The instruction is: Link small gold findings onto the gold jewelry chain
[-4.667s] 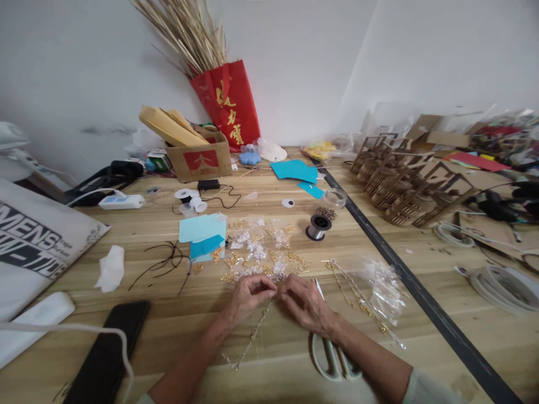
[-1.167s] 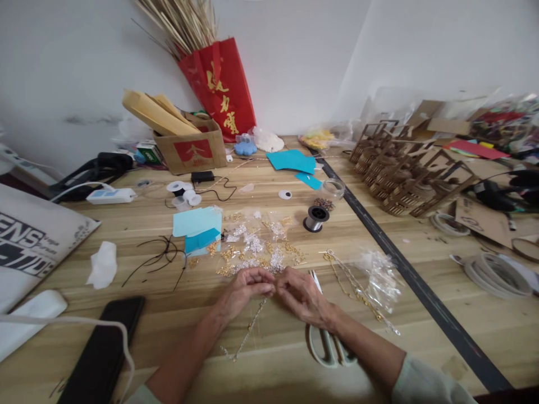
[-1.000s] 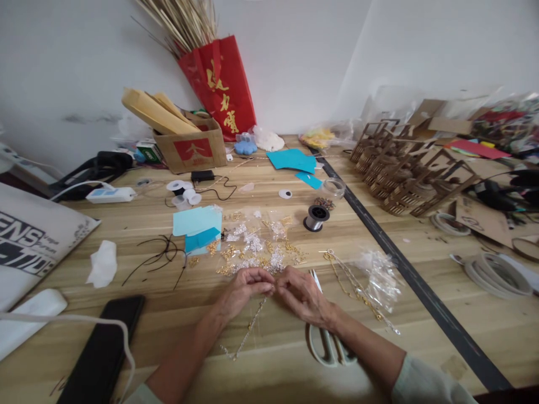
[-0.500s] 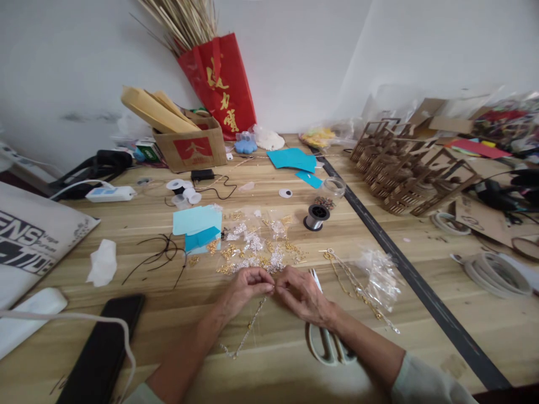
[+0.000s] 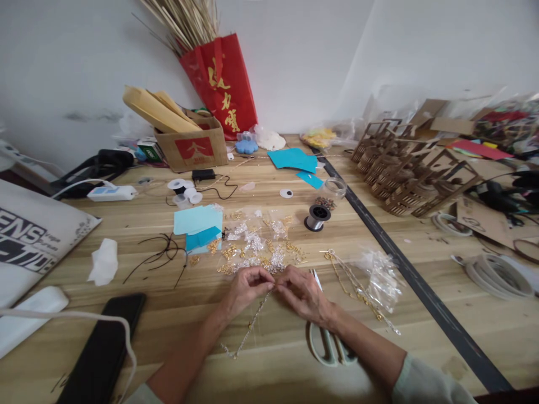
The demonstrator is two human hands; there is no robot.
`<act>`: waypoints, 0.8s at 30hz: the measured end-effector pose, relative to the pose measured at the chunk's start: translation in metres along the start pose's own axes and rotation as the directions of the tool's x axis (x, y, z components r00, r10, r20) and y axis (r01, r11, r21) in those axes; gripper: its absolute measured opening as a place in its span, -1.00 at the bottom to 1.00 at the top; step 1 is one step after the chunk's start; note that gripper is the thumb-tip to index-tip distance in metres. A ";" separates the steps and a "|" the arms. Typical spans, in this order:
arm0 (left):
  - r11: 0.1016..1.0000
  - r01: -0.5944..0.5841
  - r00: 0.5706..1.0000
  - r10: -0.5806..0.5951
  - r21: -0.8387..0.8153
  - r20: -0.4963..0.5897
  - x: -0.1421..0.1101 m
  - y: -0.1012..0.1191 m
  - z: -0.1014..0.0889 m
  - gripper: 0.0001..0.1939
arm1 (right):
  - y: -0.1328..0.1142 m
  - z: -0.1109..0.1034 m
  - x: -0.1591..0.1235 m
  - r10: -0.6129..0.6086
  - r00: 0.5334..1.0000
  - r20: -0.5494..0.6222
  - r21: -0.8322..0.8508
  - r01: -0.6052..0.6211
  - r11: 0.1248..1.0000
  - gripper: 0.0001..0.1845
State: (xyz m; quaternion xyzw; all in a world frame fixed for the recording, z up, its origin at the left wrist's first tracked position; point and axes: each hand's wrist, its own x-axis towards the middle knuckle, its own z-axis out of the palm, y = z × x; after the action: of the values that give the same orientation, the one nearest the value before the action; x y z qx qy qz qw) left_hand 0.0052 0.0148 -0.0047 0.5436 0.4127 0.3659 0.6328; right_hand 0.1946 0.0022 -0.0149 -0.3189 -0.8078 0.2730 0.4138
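My left hand [image 5: 249,287] pinches the upper end of a beaded strand [image 5: 251,324] with silver and gold beads, which hangs down and bends on the table. Right beside it, my right hand [image 5: 304,295] is closed in a pinch, its fingertips meeting those of the left. What the right fingers hold is too small to make out. Just beyond both hands lie loose silver beads [image 5: 277,261] and gold beads [image 5: 229,252]. Scissors with pale handles [image 5: 329,345] lie partly under my right wrist.
A wire spool [image 5: 316,217] stands beyond my right hand, near a jar of beads [image 5: 326,202]. Finished-looking chains [image 5: 357,289] and clear plastic bags [image 5: 381,275] lie at right. A black phone [image 5: 103,348] and white cable [image 5: 122,322] are at left, blue cards [image 5: 197,219] farther back.
The fingertips of both hands have shifted very slightly while staying together over the end of the strand. The view has moved a touch; other things lie as before.
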 end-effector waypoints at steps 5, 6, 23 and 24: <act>1.000 -0.003 1.000 0.003 0.005 -0.010 0.000 0.001 0.001 -0.88 | 0.000 0.000 0.000 0.002 1.000 0.002 -0.003 -0.002 1.000 -0.92; 1.000 -0.004 1.000 0.004 0.008 -0.015 0.000 0.000 0.001 -0.88 | 0.000 0.000 0.001 0.002 1.000 0.002 -0.001 -0.002 1.000 -0.92; 0.993 -0.049 0.997 0.054 0.106 -0.049 0.000 -0.009 0.003 -0.94 | 0.001 0.002 -0.001 0.033 0.999 0.013 -0.017 -0.033 0.999 -0.94; 0.993 -0.052 0.997 0.057 0.108 -0.048 0.001 -0.009 0.003 -0.94 | 0.000 0.002 0.000 0.026 1.000 0.016 -0.019 -0.026 0.999 -0.93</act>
State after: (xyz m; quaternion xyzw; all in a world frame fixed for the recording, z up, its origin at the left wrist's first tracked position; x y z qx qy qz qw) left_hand 0.0084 0.0128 -0.0138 0.5780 0.4326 0.3742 0.5820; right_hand 0.1930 0.0018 -0.0160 -0.3309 -0.8096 0.2733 0.4005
